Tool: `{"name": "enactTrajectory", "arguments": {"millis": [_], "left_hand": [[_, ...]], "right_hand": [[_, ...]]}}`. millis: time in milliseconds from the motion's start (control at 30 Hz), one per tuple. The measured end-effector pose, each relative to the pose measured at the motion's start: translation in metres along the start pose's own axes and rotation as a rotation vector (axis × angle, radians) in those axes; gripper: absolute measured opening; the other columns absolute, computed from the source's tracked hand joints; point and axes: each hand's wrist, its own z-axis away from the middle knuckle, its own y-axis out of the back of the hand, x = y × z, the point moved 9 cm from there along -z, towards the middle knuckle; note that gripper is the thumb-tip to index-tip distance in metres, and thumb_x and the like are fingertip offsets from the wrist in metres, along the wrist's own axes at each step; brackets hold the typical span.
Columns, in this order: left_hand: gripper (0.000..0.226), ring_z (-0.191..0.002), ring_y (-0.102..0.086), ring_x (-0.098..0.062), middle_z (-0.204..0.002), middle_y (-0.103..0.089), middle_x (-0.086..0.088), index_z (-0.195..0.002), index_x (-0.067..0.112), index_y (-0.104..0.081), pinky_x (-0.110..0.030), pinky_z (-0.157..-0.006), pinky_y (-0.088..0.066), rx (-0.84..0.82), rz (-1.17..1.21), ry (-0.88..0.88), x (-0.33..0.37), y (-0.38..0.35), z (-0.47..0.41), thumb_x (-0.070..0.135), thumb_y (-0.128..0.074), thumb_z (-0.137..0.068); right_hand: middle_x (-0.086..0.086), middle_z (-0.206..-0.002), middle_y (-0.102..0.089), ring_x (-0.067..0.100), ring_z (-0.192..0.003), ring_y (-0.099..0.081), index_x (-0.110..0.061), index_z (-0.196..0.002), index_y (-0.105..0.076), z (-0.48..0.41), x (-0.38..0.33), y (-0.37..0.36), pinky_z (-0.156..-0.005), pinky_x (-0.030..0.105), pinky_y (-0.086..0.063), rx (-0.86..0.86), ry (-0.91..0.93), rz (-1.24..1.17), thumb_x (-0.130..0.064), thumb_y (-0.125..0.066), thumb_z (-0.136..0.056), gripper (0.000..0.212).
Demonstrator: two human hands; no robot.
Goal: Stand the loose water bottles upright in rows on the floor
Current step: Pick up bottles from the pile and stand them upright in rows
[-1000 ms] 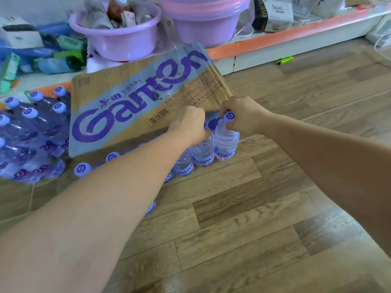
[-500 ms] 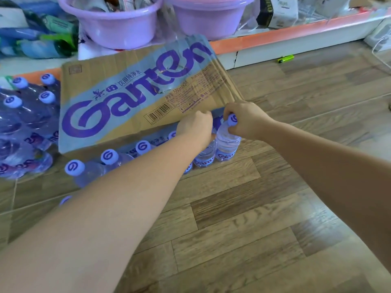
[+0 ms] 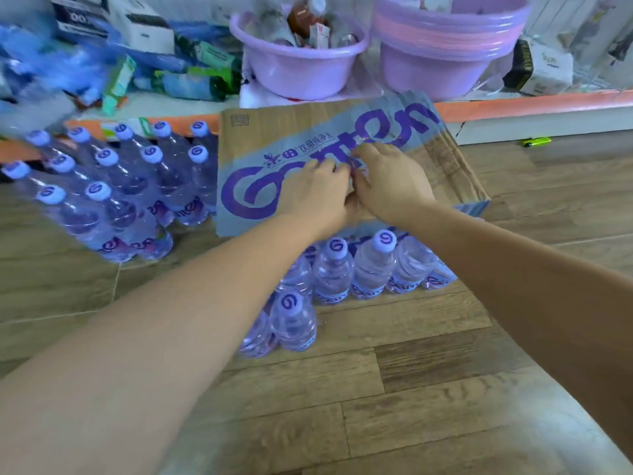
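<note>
Your left hand [image 3: 315, 190] and your right hand [image 3: 387, 180] are side by side in the middle of the frame. Both lie on top of the cardboard box [image 3: 281, 145]. The fingertips of the two hands meet on the big purple letters. The fingers are a little bent. I cannot tell if they pinch anything or only press on the cardboard.

The box is brown with a wide blue band. It sits on top of the bottles and hides some of them.

Just below your hands, a row of water bottles [image 3: 373, 269] stands upright on the wooden floor [image 3: 411, 389]. They touch each other, and their pale purple caps point up. One more bottle [image 3: 293, 320] stands in front of the row, nearer to you, next to your left arm.

At the left of the frame there is a big bunch of bottles [image 3: 120, 186], packed close in rows. They are well apart from your hands.

Behind the box, at the top of the frame, a purple basin [image 3: 298, 60] full of small things sits on a low shelf [image 3: 531, 104]. A stack of basins [image 3: 442, 53] sits to its right. A small green lighter [image 3: 536, 142] lies on the floor at the upper right.
</note>
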Motion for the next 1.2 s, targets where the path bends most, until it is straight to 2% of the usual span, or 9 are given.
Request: {"name": "enactTrajectory", "arguments": {"millis": [100, 233, 433, 567, 667, 800, 900, 1000, 1200], "left_hand": [[0.046, -0.126, -0.039, -0.033, -0.133, -0.045, -0.015, -0.132, 0.005, -0.041, -0.044, -0.098, -0.038, -0.023, 0.025, 0.113, -0.091, 0.004, 0.017, 0.032, -0.041, -0.095], [0.059, -0.14, -0.025, -0.033, -0.152, -0.027, -0.018, -0.144, 0.0, -0.026, -0.045, -0.115, -0.023, -0.08, -0.086, 0.293, -0.228, 0.001, 0.065, 0.034, -0.039, -0.097], [0.062, -0.147, -0.009, -0.029, -0.159, -0.011, -0.012, -0.148, 0.005, -0.017, -0.045, -0.12, -0.008, -0.133, -0.101, 0.467, -0.351, -0.002, 0.123, 0.038, -0.032, -0.099], [0.062, -0.148, -0.006, -0.027, -0.16, -0.007, -0.009, -0.149, 0.008, -0.013, -0.043, -0.121, -0.008, -0.152, -0.06, 0.437, -0.395, -0.008, 0.136, 0.04, -0.029, -0.099], [0.061, -0.148, -0.004, -0.024, -0.16, 0.0, -0.007, -0.15, 0.007, -0.01, -0.04, -0.121, -0.011, -0.186, 0.03, 0.398, -0.414, -0.016, 0.137, 0.031, -0.035, -0.1], [0.061, -0.145, -0.02, -0.026, -0.16, -0.006, -0.002, -0.149, 0.01, -0.017, -0.04, -0.116, -0.025, -0.18, 0.071, 0.355, -0.429, -0.02, 0.138, 0.018, -0.046, -0.096], [0.047, -0.126, -0.045, -0.033, -0.143, -0.037, -0.011, -0.134, 0.005, -0.042, -0.043, -0.097, -0.041, -0.079, 0.077, 0.337, -0.427, -0.008, 0.13, 0.016, -0.055, -0.09], [0.038, -0.108, -0.054, -0.037, -0.125, -0.045, -0.016, -0.12, 0.003, -0.051, -0.042, -0.079, -0.044, -0.071, 0.03, 0.346, -0.422, -0.001, 0.12, 0.015, -0.061, -0.085], [0.024, -0.099, -0.058, -0.04, -0.108, -0.06, -0.023, -0.109, 0.002, -0.056, -0.037, -0.068, -0.04, -0.146, -0.184, 0.38, -0.417, -0.002, 0.123, 0.008, -0.056, -0.086]], "right_hand": [[0.01, -0.14, -0.044, 0.03, -0.128, -0.043, -0.011, -0.139, -0.038, -0.018, -0.064, -0.026, -0.092, 0.04, -0.043, -0.072, 0.054, -0.059, -0.026, -0.045, -0.094, 0.047], [0.007, -0.146, -0.038, 0.028, -0.133, -0.038, -0.01, -0.141, -0.035, -0.033, -0.154, -0.072, -0.095, 0.039, -0.042, -0.164, 0.161, -0.072, -0.029, -0.045, -0.096, 0.05], [0.005, -0.157, -0.021, 0.022, -0.145, -0.021, -0.011, -0.147, -0.025, -0.045, -0.256, -0.132, -0.106, 0.039, -0.036, -0.288, 0.278, -0.08, -0.031, -0.044, -0.098, 0.057], [0.004, -0.16, -0.011, 0.024, -0.145, -0.02, -0.014, -0.151, -0.015, -0.059, -0.308, -0.162, -0.107, 0.044, -0.039, -0.347, 0.292, -0.091, -0.032, -0.045, -0.097, 0.064], [0.005, -0.159, -0.013, 0.026, -0.142, -0.028, -0.015, -0.152, -0.01, -0.071, -0.341, -0.172, -0.101, 0.042, -0.041, -0.347, 0.332, -0.08, -0.029, -0.046, -0.097, 0.067], [0.008, -0.15, -0.026, 0.032, -0.131, -0.037, -0.018, -0.151, -0.015, -0.089, -0.364, -0.184, -0.092, 0.045, -0.047, -0.347, 0.328, 0.02, -0.031, -0.045, -0.097, 0.063], [0.013, -0.14, -0.027, 0.036, -0.112, -0.05, -0.011, -0.136, -0.039, -0.099, -0.366, -0.19, -0.079, 0.041, -0.048, -0.339, 0.252, 0.051, -0.026, -0.051, -0.095, 0.045], [0.018, -0.134, -0.03, 0.039, -0.097, -0.057, -0.011, -0.129, -0.041, -0.101, -0.364, -0.195, -0.068, 0.037, -0.043, -0.33, 0.176, 0.045, -0.011, -0.054, -0.093, 0.039], [0.019, -0.129, -0.04, 0.041, -0.095, -0.06, -0.009, -0.131, -0.04, -0.088, -0.362, -0.196, -0.064, 0.034, -0.042, -0.283, 0.171, 0.07, 0.0, -0.056, -0.089, 0.046]]}}
